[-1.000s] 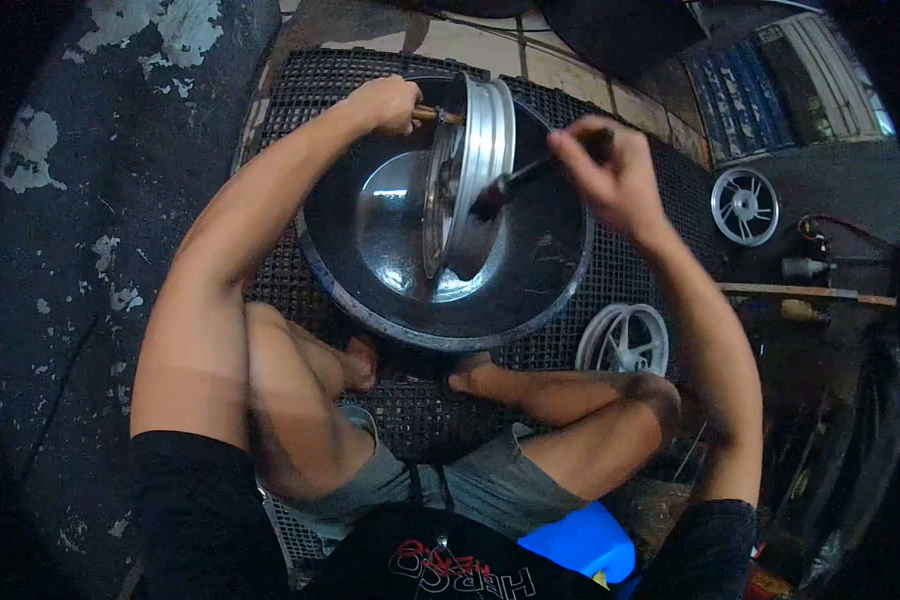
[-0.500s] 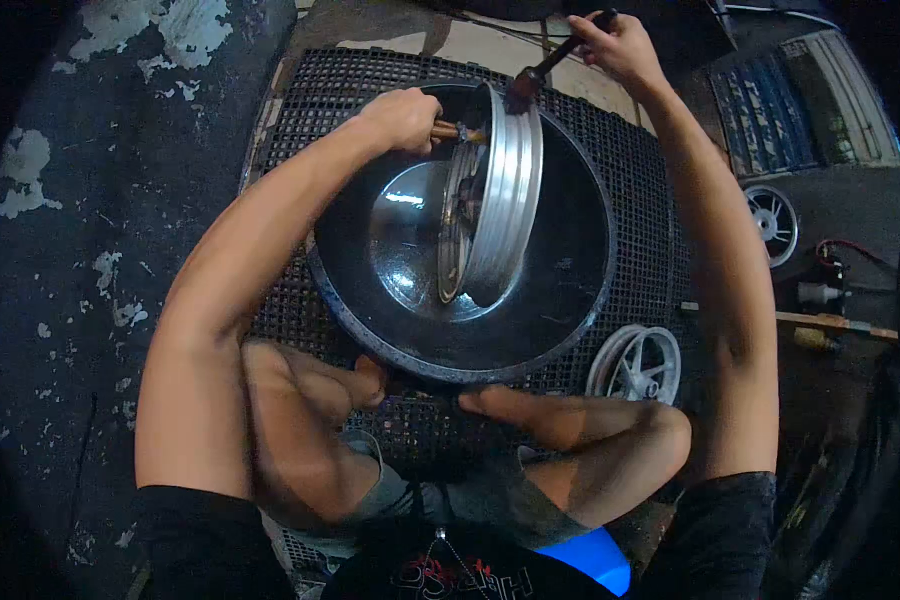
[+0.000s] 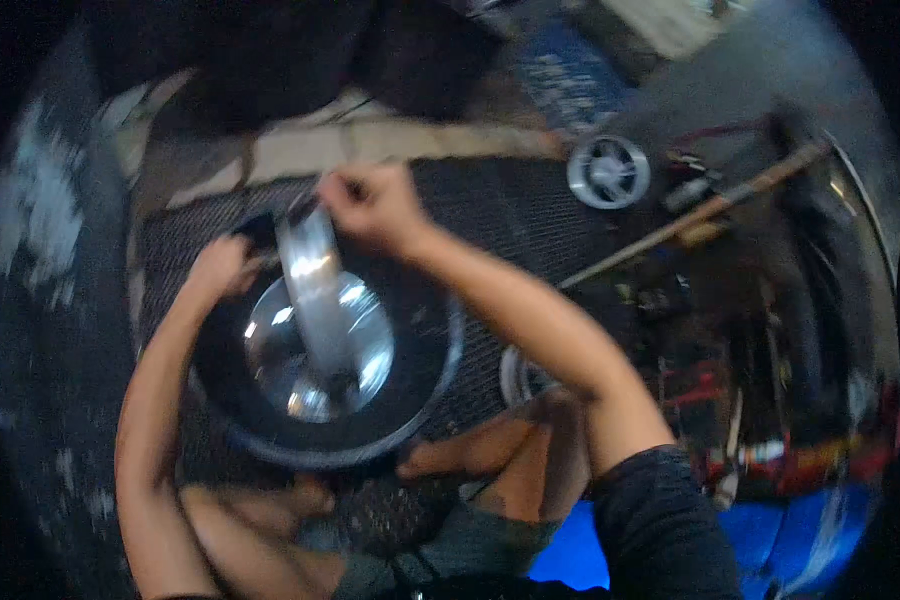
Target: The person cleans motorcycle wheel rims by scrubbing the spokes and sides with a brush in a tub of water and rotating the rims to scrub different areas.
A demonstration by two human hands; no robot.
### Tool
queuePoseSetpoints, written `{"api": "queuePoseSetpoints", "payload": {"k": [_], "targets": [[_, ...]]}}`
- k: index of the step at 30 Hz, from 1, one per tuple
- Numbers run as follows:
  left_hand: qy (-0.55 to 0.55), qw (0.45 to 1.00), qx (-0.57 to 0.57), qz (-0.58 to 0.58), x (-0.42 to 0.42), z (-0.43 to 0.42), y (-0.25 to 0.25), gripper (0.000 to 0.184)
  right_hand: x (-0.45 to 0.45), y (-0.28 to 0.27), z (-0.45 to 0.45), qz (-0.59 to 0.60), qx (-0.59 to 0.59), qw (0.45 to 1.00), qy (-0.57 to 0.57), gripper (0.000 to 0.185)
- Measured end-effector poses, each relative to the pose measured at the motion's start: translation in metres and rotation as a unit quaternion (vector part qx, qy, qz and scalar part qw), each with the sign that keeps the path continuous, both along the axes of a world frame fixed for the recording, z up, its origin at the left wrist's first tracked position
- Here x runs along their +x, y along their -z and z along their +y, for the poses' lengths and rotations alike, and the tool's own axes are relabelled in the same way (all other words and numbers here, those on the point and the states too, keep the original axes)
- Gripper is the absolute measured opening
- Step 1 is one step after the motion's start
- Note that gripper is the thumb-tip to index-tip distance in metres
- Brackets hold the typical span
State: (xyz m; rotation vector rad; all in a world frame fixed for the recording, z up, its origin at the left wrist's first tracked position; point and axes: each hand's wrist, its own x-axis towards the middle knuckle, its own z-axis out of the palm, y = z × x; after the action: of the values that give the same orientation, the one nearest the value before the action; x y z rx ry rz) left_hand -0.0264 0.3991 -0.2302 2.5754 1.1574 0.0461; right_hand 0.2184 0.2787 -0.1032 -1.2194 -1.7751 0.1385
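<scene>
A silvery wheel rim stands on edge, tilted, over a round black basin with shiny liquid at its bottom. My left hand is closed beside the rim, around a short brownish rod that reaches toward the wheel. My right hand is closed on a dark brush, its handle mostly hidden by the fingers. The brush head appears to touch the top of the rim's outer band. Motion smears both hands and the wheel.
The basin stands on a black grid mat between my bare feet. One spoked wheel lies at the back right, another is partly behind my right arm. A long wooden pole, tools and blue plastic lie to the right.
The view has swung to the right, bringing more tools into sight. My right hand has come in closer to the wheel, and the brush has moved along the top of the rim.
</scene>
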Motion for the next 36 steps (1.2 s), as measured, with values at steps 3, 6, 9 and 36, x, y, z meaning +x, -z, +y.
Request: {"api": "queuePoseSetpoints", "payload": {"k": [3,6,9,36], "targets": [[0.007,1.000,0.007,-0.020,-0.007,-0.009,-0.013,0.023,0.000,-0.008,-0.047,0.002,-0.015,0.999,-0.028,0.011],[-0.013,1.000,-0.008,0.002,-0.008,-0.012,-0.018,0.030,-0.006,-0.033,-0.097,0.036,-0.046,0.998,-0.004,0.013],[-0.008,1.000,0.008,0.016,-0.001,-0.011,-0.024,0.036,0.009,-0.044,-0.126,0.048,-0.046,0.997,0.030,0.013],[0.231,0.938,0.224,0.125,0.059,-0.059,-0.051,0.020,0.103,-0.065,-0.179,0.152,0.088,0.952,0.250,0.011]]}}
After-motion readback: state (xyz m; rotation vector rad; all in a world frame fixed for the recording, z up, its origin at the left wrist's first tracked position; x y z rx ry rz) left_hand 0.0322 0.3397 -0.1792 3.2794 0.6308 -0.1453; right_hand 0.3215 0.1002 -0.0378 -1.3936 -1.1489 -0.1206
